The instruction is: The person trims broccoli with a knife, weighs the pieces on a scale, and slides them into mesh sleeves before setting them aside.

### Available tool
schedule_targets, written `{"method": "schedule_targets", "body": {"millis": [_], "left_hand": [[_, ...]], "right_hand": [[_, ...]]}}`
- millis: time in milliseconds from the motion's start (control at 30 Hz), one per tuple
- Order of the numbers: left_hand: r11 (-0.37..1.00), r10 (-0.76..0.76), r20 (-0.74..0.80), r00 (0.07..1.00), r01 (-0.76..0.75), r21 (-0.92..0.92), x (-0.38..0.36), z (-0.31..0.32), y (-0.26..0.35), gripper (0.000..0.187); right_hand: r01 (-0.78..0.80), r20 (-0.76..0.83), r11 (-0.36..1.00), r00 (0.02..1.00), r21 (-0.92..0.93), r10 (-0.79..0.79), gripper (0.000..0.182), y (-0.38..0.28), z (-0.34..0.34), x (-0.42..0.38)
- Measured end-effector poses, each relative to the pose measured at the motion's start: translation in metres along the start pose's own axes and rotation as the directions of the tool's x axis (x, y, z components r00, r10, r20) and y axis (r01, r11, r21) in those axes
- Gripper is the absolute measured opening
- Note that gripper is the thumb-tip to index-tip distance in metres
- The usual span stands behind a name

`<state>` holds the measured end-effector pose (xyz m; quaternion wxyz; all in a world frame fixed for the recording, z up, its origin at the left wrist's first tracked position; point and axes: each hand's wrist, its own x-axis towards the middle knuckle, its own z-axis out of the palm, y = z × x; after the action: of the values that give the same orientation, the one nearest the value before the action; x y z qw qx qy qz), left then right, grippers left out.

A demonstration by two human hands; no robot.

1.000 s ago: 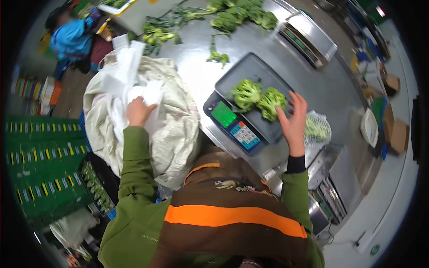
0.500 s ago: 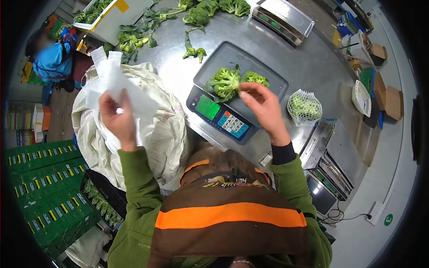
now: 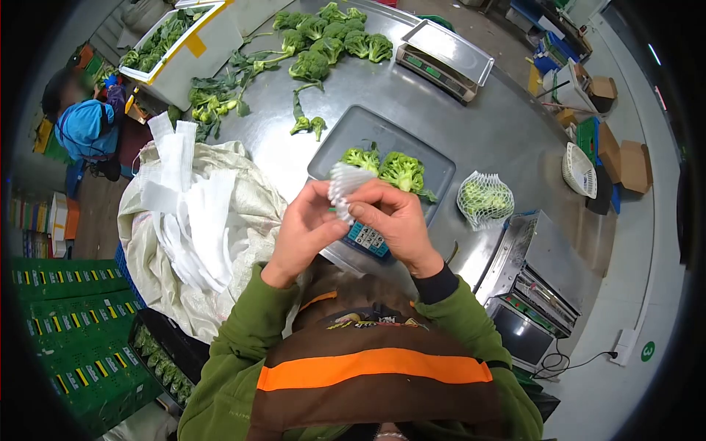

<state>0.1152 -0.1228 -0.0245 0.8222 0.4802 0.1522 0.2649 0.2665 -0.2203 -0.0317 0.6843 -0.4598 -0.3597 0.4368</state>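
Above the front of the digital scale (image 3: 366, 241), my left hand (image 3: 303, 231) and my right hand (image 3: 395, 226) meet, fingers pinched on one white foam net sleeve (image 3: 348, 184). The sleeve stands bunched between them. Behind it, two pieces of broccoli (image 3: 402, 171) lie on the grey scale tray (image 3: 351, 123); the sleeve and fingers partly cover the left piece. My hands hide the scale's display and part of its keypad. To the right, broccoli in a white foam net (image 3: 485, 201) rests on the metal table (image 3: 276, 110).
On the left, white net sleeves (image 3: 193, 235) lie on a woven sack (image 3: 254, 180). Broccoli heads (image 3: 312, 65) and a second scale (image 3: 445, 59) are at the back. A metal machine (image 3: 533, 272) stands right. Green crates (image 3: 73, 316) and a person in blue (image 3: 87, 128) are left.
My left hand has moved right from the sack to the scale. My right hand has come off the broccoli and shifted left; both now grip a sleeve. The view has also shifted.
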Motion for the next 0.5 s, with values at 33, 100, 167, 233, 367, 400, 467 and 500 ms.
{"method": "schedule_targets", "body": {"millis": [33,100,167,233,367,400,467,500], "left_hand": [[0.998,-0.051,-0.050,0.997,0.053,0.032,0.001,0.005,0.002,0.042],[0.990,-0.137,-0.051,0.989,0.139,0.040,0.003,0.001,0.007,0.041],[0.973,-0.221,-0.050,0.974,0.223,0.054,0.005,-0.008,0.010,0.040],[0.964,-0.264,0.035,0.964,0.263,0.024,0.004,-0.021,0.005,0.049],[0.972,-0.230,0.112,0.967,0.223,0.069,0.001,-0.026,0.008,0.065],[0.971,-0.232,0.105,0.967,0.224,0.080,0.001,-0.024,0.008,0.070],[0.957,-0.231,0.001,0.973,0.227,0.183,0.002,-0.015,0.009,0.061],[0.958,-0.220,0.005,0.975,0.215,0.187,0.005,-0.015,0.014,0.061]], "right_hand": [[0.014,0.045,1.000,0.999,0.015,-0.015,0.014,0.001,0.000,0.000],[0.029,0.093,0.999,0.995,0.044,-0.033,0.014,0.003,-0.001,0.000],[0.005,0.102,0.994,0.995,0.105,-0.016,0.014,0.010,-0.004,-0.003],[-0.021,0.131,0.988,0.991,0.151,0.001,0.013,0.013,-0.005,-0.005],[0.010,0.100,1.000,0.995,0.022,-0.012,0.012,0.016,0.000,-0.006],[0.005,0.107,1.000,0.994,0.007,-0.005,0.013,0.016,-0.001,-0.005],[-0.015,0.101,0.999,0.995,0.043,0.010,0.013,0.017,0.001,-0.005],[0.000,0.094,1.000,0.996,0.017,-0.001,0.012,0.018,0.000,-0.004]]}}
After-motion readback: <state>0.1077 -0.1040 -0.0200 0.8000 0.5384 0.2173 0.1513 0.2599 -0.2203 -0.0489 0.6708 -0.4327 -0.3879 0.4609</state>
